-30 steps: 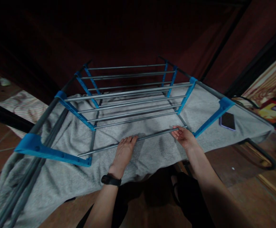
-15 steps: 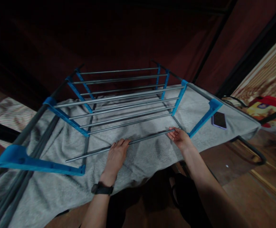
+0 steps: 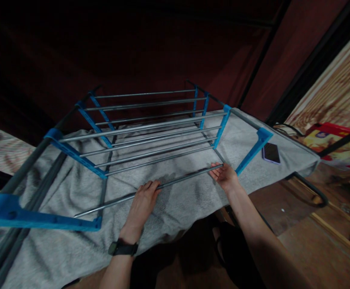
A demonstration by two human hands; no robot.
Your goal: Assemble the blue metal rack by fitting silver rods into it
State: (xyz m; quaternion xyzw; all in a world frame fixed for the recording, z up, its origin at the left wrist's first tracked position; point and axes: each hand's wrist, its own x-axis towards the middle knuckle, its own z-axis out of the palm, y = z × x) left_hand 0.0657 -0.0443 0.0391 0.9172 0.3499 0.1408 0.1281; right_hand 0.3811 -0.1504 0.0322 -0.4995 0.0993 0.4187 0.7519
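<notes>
- Dim overall; the upper left sinks to near-black.
- Soft highlights run along the metal bars [image 3: 144, 127], mid-frame.
- Deep shadow fills the bottom centre.
- Wide-angle stretching toward the edges; fine detail looks soft.

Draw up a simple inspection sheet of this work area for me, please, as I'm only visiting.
Surface: wrinkled grey cloth with a rack on it.
Job's things: the rack has blue brackets and metal bars; a separate-looking rod crosses its near side, left end close to a bracket, contact unclear.
Clutter: phone on the cloth at right; red-and-yellow packet farther right.
Left hand: curled over the rod; dark watch on the wrist.
Right hand: at the rod's right end; firmness of grip unclear.
Cables: nothing seen that is certainly a cable.
Surroundings: dark red panel behind; brown floor below.
</notes>
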